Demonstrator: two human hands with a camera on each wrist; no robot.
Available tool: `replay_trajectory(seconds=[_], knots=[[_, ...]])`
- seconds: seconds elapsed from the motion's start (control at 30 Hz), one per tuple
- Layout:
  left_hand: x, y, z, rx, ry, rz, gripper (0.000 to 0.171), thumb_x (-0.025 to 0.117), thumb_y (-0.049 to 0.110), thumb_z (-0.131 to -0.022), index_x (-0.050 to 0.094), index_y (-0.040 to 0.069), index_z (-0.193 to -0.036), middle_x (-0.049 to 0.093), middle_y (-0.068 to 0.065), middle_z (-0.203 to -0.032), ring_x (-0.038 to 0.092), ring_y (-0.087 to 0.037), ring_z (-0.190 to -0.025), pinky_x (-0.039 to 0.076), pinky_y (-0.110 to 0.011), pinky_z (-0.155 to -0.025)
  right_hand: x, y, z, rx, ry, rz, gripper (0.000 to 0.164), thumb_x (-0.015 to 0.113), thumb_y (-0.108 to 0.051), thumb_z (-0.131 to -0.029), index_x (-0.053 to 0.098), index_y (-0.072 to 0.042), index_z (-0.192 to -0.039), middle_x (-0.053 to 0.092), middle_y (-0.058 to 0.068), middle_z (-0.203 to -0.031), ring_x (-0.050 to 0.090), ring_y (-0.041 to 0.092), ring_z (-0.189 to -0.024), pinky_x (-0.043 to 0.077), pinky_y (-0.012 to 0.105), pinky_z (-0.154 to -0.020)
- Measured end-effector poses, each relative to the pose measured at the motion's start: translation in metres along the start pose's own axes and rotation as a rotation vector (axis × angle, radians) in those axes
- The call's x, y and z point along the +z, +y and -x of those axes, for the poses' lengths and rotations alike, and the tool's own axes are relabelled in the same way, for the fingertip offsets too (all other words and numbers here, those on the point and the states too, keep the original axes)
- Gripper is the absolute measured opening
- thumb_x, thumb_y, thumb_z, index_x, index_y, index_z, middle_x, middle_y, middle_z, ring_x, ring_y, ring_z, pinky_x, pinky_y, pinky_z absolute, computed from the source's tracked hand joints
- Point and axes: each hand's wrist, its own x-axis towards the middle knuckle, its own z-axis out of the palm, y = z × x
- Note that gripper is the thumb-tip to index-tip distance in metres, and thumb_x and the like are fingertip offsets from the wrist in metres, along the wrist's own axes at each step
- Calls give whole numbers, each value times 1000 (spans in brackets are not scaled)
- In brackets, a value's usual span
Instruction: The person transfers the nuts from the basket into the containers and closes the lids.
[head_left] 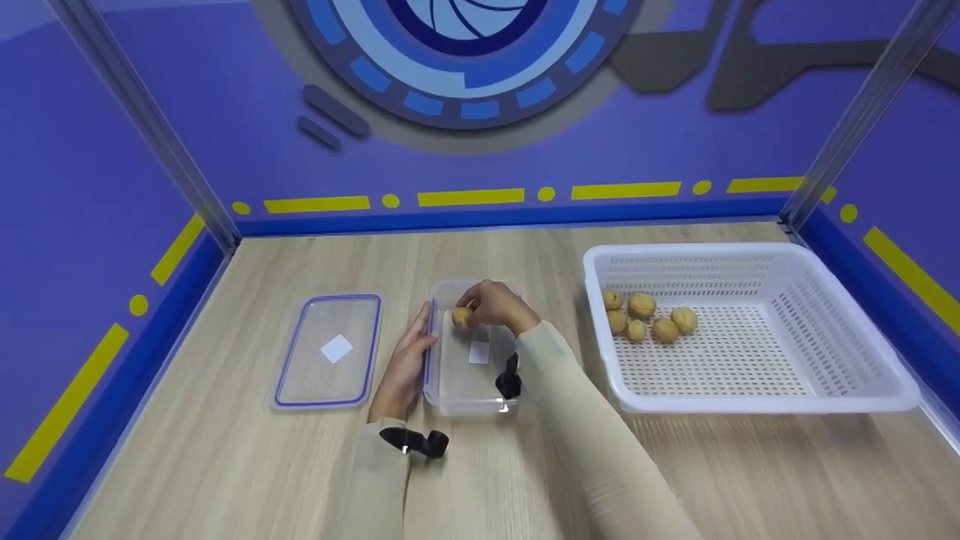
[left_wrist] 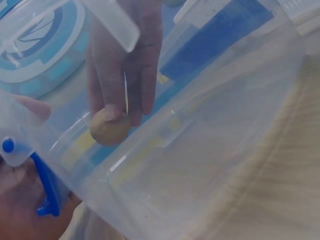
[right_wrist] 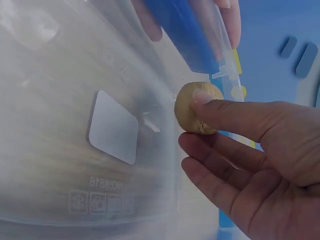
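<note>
In the head view, a clear plastic container (head_left: pixel 457 382) with a small white label inside stands in front of me. My right hand (head_left: pixel 495 306) is over it, pinching a walnut (head_left: pixel 461 316) between thumb and fingers. In the right wrist view the walnut (right_wrist: pixel 192 107) sits at the fingertips, near the container's far end wall. Through the clear plastic, the left wrist view also shows the walnut (left_wrist: pixel 111 127). My left hand (head_left: pixel 405 364) rests against the container's left side, its fingers extended along the wall by a blue-edged clear latch (left_wrist: pixel 47 185).
A clear lid (head_left: pixel 326 375) with a purple-blue seal and a white label lies left of the container. To the right stands a white perforated basket (head_left: pixel 750 360) with several walnuts (head_left: pixel 641 306) at its left end. Blue panels (head_left: pixel 150 112) enclose the wooden table (head_left: pixel 210 435).
</note>
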Motion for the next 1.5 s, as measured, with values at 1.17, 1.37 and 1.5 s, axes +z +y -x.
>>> replay_trajectory(seconds=[1.17,1.37,1.5], knots=[[2,-1,0,-3,-26,53,62,34,2,-97,15,11,-154,3,-5,-163,-4,-21,-150,-3,-37,-123,2,0,3,88,-120,60,43,74,-6,-77,67,-5,-119,69,14,-115,64,20,-95,55,34,-90],[2,-1,-1,8,-29,52,62,35,1,-96,15,8,-154,3,-7,-163,-3,-23,-150,-2,-37,-123,-1,0,5,54,-96,56,41,74,-7,-77,68,-4,-117,68,16,-118,64,26,-107,52,37,-96],[2,-1,-1,23,-32,54,62,35,-1,-95,14,5,-153,4,-9,-163,-4,-24,-150,-3,-38,-123,-3,-1,6,28,-78,54,42,70,-3,-75,68,-3,-116,68,16,-117,63,28,-109,52,37,-96]])
